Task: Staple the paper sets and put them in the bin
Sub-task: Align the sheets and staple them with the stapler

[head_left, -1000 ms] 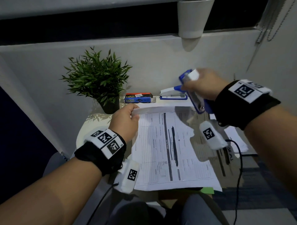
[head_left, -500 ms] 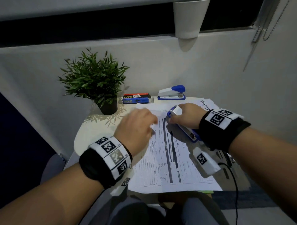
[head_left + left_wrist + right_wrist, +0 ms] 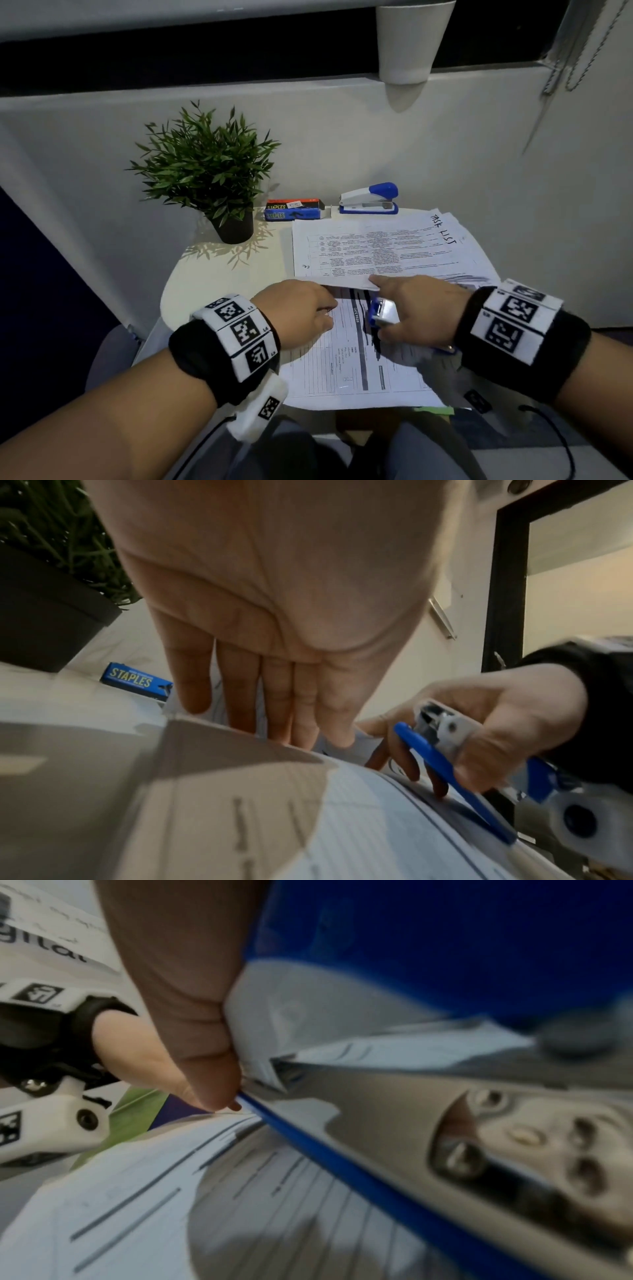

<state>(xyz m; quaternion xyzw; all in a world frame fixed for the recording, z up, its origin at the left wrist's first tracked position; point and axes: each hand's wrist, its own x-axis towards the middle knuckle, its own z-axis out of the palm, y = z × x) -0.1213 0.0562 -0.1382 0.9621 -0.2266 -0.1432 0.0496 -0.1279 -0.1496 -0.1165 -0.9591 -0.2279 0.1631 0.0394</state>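
Observation:
A printed form (image 3: 356, 363) lies on the round white table (image 3: 212, 284), its far part covered by sheets headed "TASK LIST" (image 3: 387, 250). My left hand (image 3: 301, 308) rests on the form with straight fingers, whose tips in the left wrist view (image 3: 274, 696) touch the paper's edge. My right hand (image 3: 421, 308) grips a blue and white stapler (image 3: 382, 311) low over the form. Its index finger reaches the near edge of the task list sheets. The stapler (image 3: 445, 756) shows tilted in the left wrist view and fills the right wrist view (image 3: 445, 961). No bin is in view.
A second blue and white stapler (image 3: 370, 200) and a box of staples (image 3: 294, 210) stand at the table's back by the wall. A potted plant (image 3: 205, 171) is at the back left. A white pot (image 3: 411, 41) hangs above. Something green (image 3: 431, 409) peeks from under the form.
My right hand has come down from the air with the stapler onto the form. My left hand left the sheet's top left corner and moved nearer. The task list sheets now cover the form's far part.

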